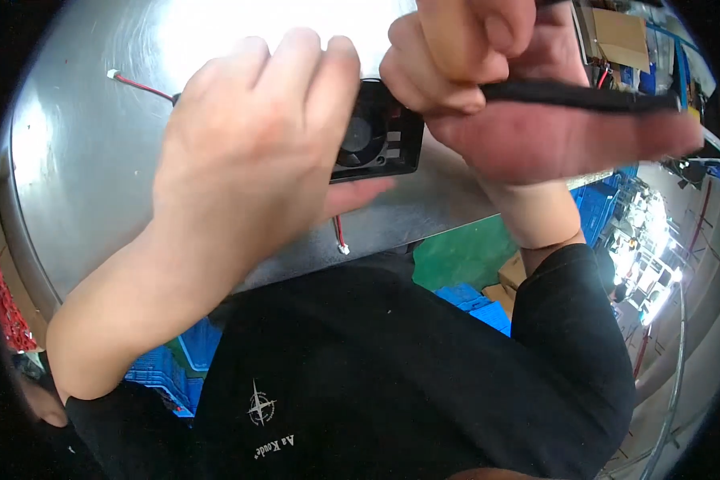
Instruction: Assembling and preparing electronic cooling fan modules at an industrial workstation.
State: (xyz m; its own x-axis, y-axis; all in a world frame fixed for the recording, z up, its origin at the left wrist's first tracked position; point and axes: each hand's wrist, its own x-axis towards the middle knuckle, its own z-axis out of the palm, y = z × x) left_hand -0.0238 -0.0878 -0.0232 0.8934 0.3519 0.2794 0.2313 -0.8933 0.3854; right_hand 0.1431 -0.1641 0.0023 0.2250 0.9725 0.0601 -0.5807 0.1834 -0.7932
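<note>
A black cooling fan (pixel 358 138) in a rectangular black housing lies on the metal table, partly covered by my left hand (pixel 252 132). That hand's fingers reach over the far side and its thumb runs along the near edge, gripping the housing. Right of the fan, my right hand (pixel 456 60) is raised with curled fingers, blurred by motion. A long black object (pixel 584 96) lies in its grasp; the blur hides its kind. Red lead wires with white connectors show at the upper left (pixel 136 82) and below the fan (pixel 342 236).
The shiny metal table (pixel 80 160) ends in front of my body. Below it are blue crates (pixel 156 372) and a green floor (pixel 468 252). Blue bins (pixel 596 204) and a cardboard box (pixel 620 38) stand at the right. Red items (pixel 12 312) are at the far left.
</note>
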